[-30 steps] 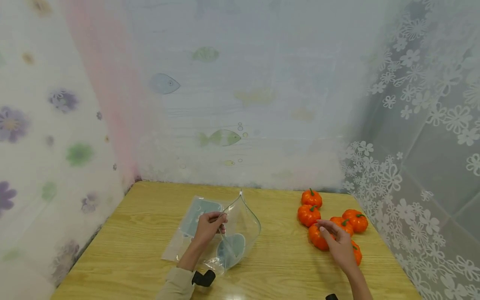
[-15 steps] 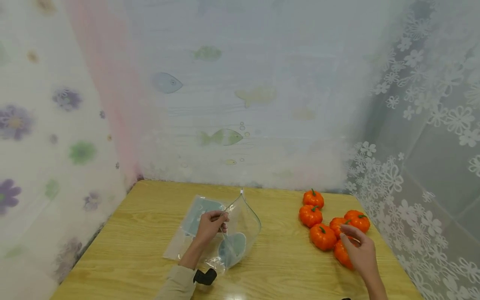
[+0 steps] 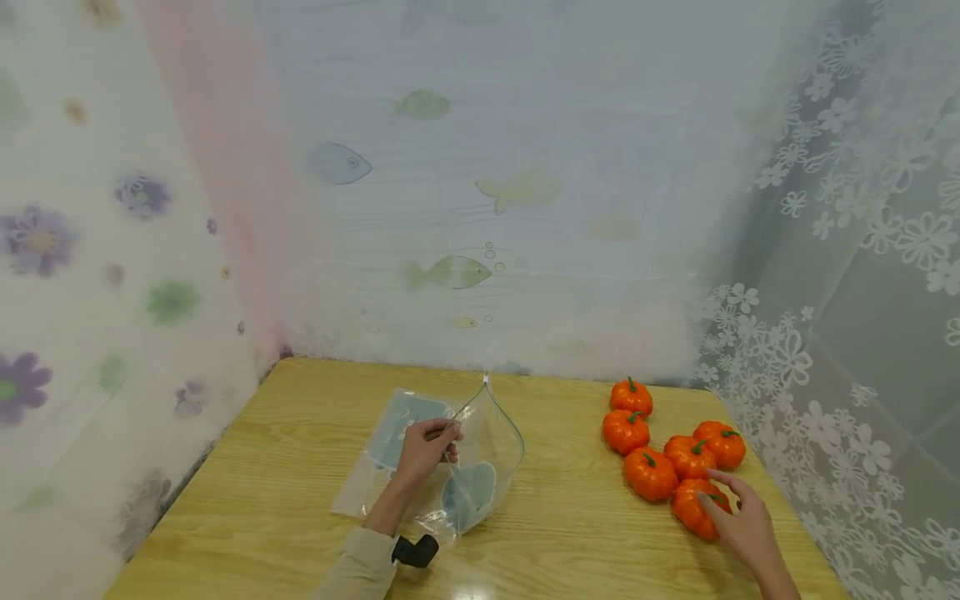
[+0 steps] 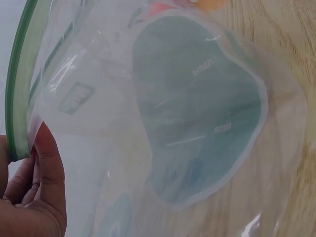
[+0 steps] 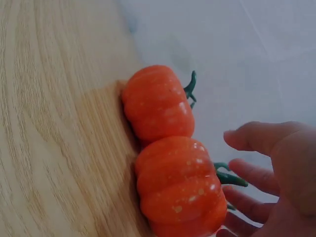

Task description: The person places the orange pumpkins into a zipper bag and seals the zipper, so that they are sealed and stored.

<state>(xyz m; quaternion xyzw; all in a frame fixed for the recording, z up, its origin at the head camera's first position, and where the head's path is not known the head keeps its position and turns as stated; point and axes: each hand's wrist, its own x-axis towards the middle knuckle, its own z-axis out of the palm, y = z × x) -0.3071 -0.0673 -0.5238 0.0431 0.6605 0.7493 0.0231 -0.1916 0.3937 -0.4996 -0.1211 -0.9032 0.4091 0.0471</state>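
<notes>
My left hand (image 3: 427, 450) pinches the rim of a clear zip bag (image 3: 504, 442) between thumb and fingers, and the bag's mouth gapes. In the left wrist view its green zip strip (image 4: 19, 74) runs up from the fingertips, and a blue-green label (image 4: 197, 113) reads "name" and "time". My right hand (image 3: 746, 525) is at the nearest small orange pumpkin (image 3: 692, 510), thumb and fingers spread about its right side. Seen from the right wrist, the fingers are at the green stem (image 5: 229, 178) of a pumpkin (image 5: 180, 190).
Several more orange pumpkins cluster at the table's right, among them one at the back (image 3: 632, 400) and one on the left of the group (image 3: 649, 475). Another clear bag (image 3: 405, 421) lies flat behind the left hand. Patterned sheeting (image 3: 600, 292) stands around the wooden table (image 3: 262, 475).
My right hand has moved right and toward me, from over the middle pumpkins to the nearest one. The left hand still grips the bag's rim in about the same place.
</notes>
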